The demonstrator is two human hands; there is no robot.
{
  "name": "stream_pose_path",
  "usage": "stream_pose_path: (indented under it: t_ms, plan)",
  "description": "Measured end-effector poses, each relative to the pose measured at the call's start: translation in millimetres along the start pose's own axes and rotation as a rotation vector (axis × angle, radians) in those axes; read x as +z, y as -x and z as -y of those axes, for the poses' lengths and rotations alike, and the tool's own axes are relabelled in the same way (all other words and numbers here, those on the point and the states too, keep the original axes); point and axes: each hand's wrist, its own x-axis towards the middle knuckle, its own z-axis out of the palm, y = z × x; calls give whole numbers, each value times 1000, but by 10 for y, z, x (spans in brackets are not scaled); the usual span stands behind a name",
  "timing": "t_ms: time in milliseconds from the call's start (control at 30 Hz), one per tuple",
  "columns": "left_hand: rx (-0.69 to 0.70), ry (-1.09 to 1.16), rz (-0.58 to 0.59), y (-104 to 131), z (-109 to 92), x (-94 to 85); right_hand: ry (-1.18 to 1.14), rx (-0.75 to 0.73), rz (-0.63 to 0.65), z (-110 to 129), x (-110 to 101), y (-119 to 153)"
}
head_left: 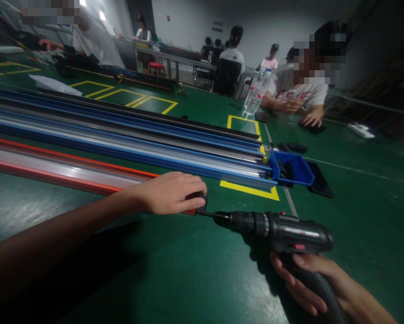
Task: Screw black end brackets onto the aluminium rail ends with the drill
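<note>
My right hand [303, 274] is wrapped round the handle of a black power drill [289, 231] with red switches. The drill lies level, pointing left, and its long thin bit [218, 216] reaches a small black end piece [202, 204] at the end of an orange metal profile [97, 177]. Over that end my left hand [178, 193] is closed, fingers curled on the profile and the black piece. Part of the profile's end is hidden under my fingers. Whether the bit sits in a screw is too small to tell.
Several blue and black profiles [154, 139] lie behind the orange one. A blue bin [298, 170] with small dark parts stands at their right end, beside a black flat object [321, 180]. Farther back are plastic bottles [256, 94] and a seated person [299, 85] across the green table [364, 202].
</note>
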Motion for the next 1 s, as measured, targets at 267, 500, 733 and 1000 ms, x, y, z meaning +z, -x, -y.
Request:
stream_pose_path:
  t_ms: [267,500,733,1000]
  plan:
    - [6,8,0,-3,2,5,-1,30,-17,13,-13,10]
    - [6,12,2,-3,7,4,-4,12,-7,6,-14,-1]
    - [2,11,19,-6,10,5,-7,32,-37,7,-1,18]
    - [5,5,14,-10,12,8,-11,21,-28,2,-22,12]
